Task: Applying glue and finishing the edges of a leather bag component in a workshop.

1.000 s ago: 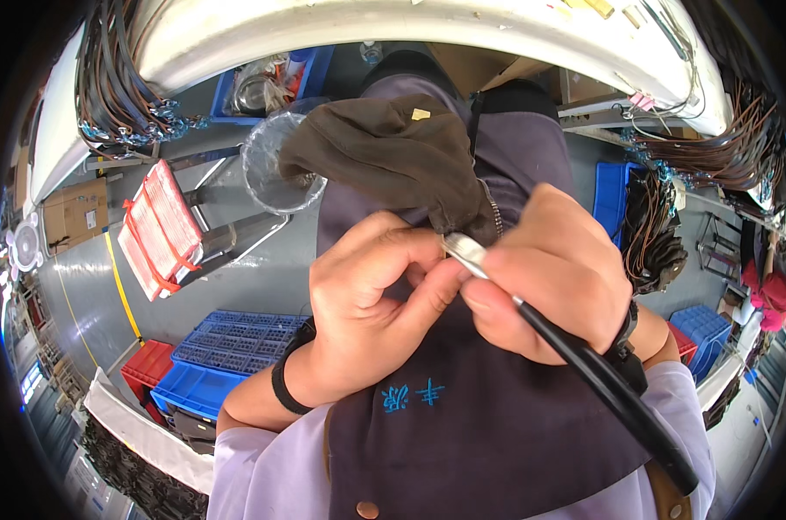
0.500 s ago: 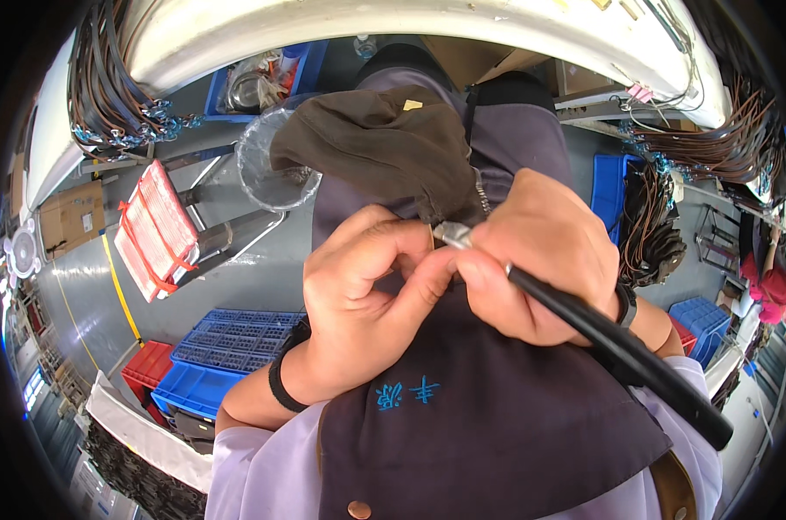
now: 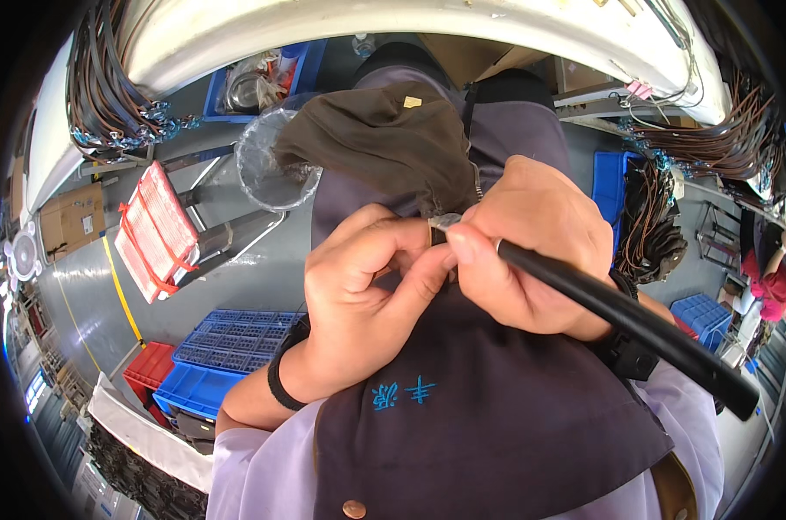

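Note:
A dark brown cloth piece (image 3: 371,139) with a metal zipper (image 3: 477,182) along its right edge lies over my lap. My left hand (image 3: 354,299) pinches its near end between thumb and fingers. In my right hand (image 3: 540,243) is a tool with a long black rod-like handle (image 3: 635,321), gripped low near its short metal tip (image 3: 446,221). The tip meets the cloth's end right at my left fingertips. Its exact shape is hard to make out, and the handle slants down to the right past my wrist.
A white table edge (image 3: 393,22) curves across the top, with dark straps (image 3: 115,82) hanging from it. Left of my lap stands a plastic-lined bin (image 3: 271,178), then a red-strapped padded seat (image 3: 157,232). Blue crates (image 3: 237,338) and a red crate (image 3: 148,368) sit at lower left.
My right hand has shifted slightly up, and the tool's handle has swung up and to the right. The left hand keeps its pinch, almost unmoved.

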The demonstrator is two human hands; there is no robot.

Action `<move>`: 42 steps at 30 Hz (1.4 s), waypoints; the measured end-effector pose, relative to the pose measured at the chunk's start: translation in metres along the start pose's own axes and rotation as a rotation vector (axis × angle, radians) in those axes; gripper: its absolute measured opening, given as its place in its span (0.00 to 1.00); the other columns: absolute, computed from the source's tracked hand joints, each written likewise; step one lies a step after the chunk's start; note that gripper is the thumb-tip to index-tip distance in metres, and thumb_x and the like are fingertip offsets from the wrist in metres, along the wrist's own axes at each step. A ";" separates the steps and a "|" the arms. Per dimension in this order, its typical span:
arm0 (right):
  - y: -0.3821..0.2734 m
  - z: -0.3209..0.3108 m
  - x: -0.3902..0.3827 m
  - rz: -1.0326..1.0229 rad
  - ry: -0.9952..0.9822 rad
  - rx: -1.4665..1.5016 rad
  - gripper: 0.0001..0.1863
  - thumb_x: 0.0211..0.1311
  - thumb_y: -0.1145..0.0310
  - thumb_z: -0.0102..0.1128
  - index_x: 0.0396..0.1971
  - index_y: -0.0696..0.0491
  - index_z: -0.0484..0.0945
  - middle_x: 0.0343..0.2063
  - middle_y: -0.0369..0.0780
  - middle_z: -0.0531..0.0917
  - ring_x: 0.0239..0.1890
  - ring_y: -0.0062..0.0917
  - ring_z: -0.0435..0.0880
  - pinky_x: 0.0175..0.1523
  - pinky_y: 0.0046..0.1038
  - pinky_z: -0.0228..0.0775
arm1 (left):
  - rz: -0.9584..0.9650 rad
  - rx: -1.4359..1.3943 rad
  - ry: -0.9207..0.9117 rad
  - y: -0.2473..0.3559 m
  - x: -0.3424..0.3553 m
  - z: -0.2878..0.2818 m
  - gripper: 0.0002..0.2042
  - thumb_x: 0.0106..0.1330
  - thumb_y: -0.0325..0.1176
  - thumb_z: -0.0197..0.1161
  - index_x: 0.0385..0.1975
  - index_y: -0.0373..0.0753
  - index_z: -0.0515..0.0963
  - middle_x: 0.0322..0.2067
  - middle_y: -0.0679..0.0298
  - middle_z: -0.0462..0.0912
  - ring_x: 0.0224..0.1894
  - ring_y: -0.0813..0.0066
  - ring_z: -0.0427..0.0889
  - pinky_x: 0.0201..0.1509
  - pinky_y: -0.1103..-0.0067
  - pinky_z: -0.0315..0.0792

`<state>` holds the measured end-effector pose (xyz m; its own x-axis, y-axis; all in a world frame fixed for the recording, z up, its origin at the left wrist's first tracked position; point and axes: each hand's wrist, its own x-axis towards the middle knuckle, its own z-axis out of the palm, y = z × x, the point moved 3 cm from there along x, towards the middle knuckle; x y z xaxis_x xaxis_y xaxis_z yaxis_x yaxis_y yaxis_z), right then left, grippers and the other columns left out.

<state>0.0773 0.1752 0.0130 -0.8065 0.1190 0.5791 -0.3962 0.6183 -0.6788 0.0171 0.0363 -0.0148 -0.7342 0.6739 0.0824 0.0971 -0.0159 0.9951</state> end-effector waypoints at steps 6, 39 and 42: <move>0.003 -0.014 -0.011 0.114 0.040 0.110 0.04 0.55 0.79 0.53 0.30 0.60 0.69 0.20 0.40 0.73 0.18 0.22 0.65 0.24 0.24 0.55 | -0.065 -0.081 -0.002 -0.005 -0.003 0.001 0.04 0.55 0.19 0.65 0.26 0.29 0.76 0.25 0.64 0.74 0.23 0.84 0.78 0.24 0.88 0.69; 0.004 0.013 0.002 0.101 -0.087 0.216 0.06 0.54 0.73 0.59 0.24 0.59 0.74 0.15 0.40 0.73 0.15 0.28 0.66 0.22 0.27 0.56 | 0.060 -0.082 -0.074 -0.013 -0.005 0.001 0.06 0.52 0.19 0.67 0.30 0.31 0.79 0.24 0.67 0.74 0.21 0.86 0.71 0.24 0.88 0.65; 0.005 0.002 0.001 0.140 0.045 0.393 0.05 0.58 0.74 0.52 0.30 0.59 0.68 0.18 0.38 0.70 0.17 0.20 0.62 0.24 0.26 0.54 | -0.048 -0.178 -0.038 -0.010 -0.004 0.004 0.06 0.53 0.19 0.67 0.30 0.31 0.79 0.26 0.66 0.75 0.21 0.86 0.72 0.25 0.88 0.65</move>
<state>0.0737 0.1770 0.0097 -0.8481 0.2200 0.4820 -0.4282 0.2511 -0.8681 0.0214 0.0370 -0.0256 -0.7090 0.7043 0.0360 -0.0600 -0.1111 0.9920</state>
